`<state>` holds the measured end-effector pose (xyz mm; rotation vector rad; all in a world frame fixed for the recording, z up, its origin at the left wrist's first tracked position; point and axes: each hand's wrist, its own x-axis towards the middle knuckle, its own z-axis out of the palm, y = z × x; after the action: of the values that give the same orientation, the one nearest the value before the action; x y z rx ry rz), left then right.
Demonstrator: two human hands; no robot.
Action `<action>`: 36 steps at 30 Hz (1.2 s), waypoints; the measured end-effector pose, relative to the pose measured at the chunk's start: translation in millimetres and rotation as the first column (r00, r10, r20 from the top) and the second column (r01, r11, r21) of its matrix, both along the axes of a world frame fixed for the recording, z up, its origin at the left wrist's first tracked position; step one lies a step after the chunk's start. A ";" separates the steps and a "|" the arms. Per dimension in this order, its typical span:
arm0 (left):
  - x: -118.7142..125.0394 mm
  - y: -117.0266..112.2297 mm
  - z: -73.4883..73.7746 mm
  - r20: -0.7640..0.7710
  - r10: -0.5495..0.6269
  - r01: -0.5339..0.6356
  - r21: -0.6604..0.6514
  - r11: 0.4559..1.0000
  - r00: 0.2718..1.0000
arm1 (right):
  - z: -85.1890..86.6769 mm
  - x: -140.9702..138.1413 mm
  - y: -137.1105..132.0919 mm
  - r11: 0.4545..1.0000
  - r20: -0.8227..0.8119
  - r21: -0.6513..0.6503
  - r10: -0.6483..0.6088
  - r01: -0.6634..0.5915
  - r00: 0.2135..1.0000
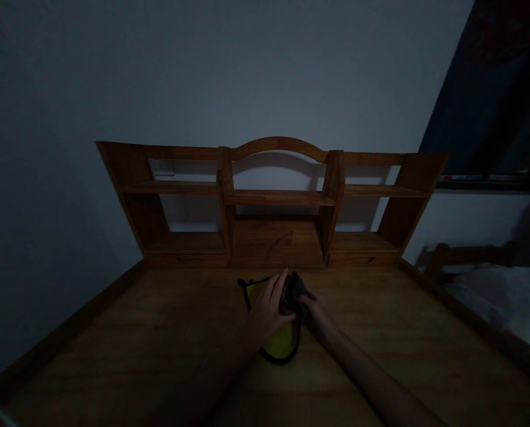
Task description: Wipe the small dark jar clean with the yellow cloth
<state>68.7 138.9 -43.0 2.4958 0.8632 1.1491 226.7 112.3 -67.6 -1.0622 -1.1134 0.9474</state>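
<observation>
A small yellow pouch (280, 344) with black trim lies on the wooden desk (158, 344), near its middle. My left hand (267, 311) rests on top of the pouch with its fingers curved over a dark object (291, 293) at the pouch's mouth. From the right, my right hand (313, 308) grips that same dark object, fingers closed round it. The light is dim, and I cannot make out what the dark object is.
A wooden hutch (274, 201) with open shelves and an arched top stands at the back of the desk against a pale wall. A raised rim runs along both desk sides. To the right is a bed (500, 296) with white bedding.
</observation>
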 end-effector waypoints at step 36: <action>-1.1 9.6 -11.3 -0.072 -0.047 0.052 0.069 0.996 0.996 | 36.9 9.7 -17.9 0.985 0.738 0.155 -0.170 0.082 0.653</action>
<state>67.6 148.4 -54.3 2.6138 0.7864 1.1006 236.4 94.4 -30.8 -1.4778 -1.7158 0.2889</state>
